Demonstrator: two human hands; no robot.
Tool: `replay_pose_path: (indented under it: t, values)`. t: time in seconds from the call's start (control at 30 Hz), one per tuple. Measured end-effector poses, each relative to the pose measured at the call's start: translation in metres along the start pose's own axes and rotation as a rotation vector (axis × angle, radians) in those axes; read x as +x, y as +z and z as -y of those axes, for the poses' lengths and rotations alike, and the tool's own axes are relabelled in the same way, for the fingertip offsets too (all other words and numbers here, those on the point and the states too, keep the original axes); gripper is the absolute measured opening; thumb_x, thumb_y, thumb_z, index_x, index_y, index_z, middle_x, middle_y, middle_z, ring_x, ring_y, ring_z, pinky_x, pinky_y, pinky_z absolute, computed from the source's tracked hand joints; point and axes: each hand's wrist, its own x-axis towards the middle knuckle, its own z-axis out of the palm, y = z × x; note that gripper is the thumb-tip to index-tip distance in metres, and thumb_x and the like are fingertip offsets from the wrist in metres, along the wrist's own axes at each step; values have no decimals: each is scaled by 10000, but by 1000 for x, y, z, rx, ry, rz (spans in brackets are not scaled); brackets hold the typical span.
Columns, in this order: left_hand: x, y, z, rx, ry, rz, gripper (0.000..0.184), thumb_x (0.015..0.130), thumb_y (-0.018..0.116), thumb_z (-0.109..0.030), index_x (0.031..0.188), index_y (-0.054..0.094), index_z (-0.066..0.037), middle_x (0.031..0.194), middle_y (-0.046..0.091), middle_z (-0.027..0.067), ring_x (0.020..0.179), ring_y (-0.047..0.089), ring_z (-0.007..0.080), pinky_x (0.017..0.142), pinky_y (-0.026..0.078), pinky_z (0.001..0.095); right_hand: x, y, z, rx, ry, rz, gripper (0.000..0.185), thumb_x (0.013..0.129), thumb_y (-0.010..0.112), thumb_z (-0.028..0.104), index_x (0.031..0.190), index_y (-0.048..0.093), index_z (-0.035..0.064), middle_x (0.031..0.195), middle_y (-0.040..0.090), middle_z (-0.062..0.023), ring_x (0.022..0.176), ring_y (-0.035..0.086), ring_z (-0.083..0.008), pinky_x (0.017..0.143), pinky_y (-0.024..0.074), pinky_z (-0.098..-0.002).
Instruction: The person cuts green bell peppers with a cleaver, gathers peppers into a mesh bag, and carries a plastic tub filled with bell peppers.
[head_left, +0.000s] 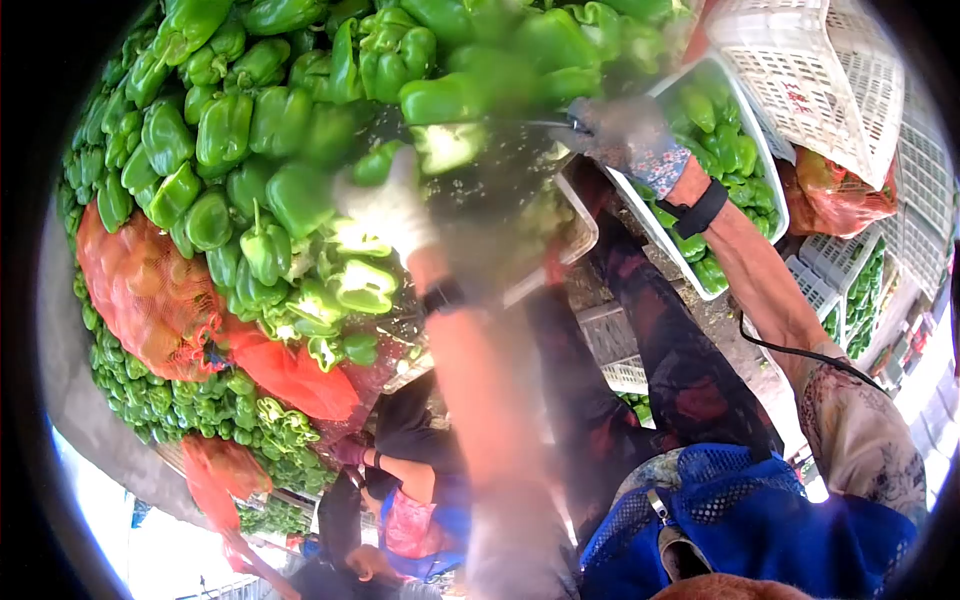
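My left hand (385, 205), in a pale glove and partly smeared by blur, is closed against a green bell pepper (376, 163). In my right hand (630, 140), gloved and with a flowered cuff, is a knife (535, 123), its thin blade pointing left. A cut pepper piece with pale flesh (450, 149) lies just under the blade. Whole green peppers (225, 130) are heaped above and left of my left hand. Several cut peppers (362, 287) lie below it. A blurred patch hides part of the middle.
A white crate (783, 205) of green peppers stands beside my right forearm, and a tray (590, 222) sits before my legs. Stacked crates (790, 70) stand at right. A red mesh bag (145, 290) lies at left. Another person (415, 520) works at the lower left.
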Motion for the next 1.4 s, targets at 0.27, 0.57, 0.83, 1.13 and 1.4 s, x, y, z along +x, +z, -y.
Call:
replay_pose_path:
  t: [0.27,0.57,0.83,1.13,1.4]
  values:
    - [-70,-14,61,-515,-418,48,803,777,743,-316,1369,289,-17,1277,433,192,1021,552,331,769,578,433,28,-34,-29,-450,-211,-295,294,787,603,82,1059,638,189,867,577,-36,591,577,-207,466,443,-325]
    - [-68,-14,65,-707,-328,138,523,973,475,-274,1400,276,-49,1355,373,181,1028,553,307,677,597,390,-41,-3,92,-60,-261,65,221,790,609,198,998,667,147,764,559,-49,709,575,-212,579,477,-323]
    - [-78,-12,48,-464,-107,6,439,951,482,-144,1342,371,22,1313,458,191,1096,530,289,832,538,364,-58,47,127,153,-80,-15,210,756,633,249,875,671,80,699,602,-81,646,609,-257,559,483,-386]
    - [-70,-5,79,-351,-63,202,413,877,531,-12,1279,448,28,1238,531,173,1040,547,227,855,491,320,-25,29,114,-133,154,401,210,838,562,274,930,646,104,747,640,-148,639,644,-285,571,509,-413]
    - [8,-75,31,-162,122,-226,453,884,591,-155,1273,480,49,1263,542,225,1168,527,305,1022,407,362,-22,2,135,-70,-63,70,333,770,586,92,1098,617,135,918,613,-102,635,627,-268,529,504,-353]
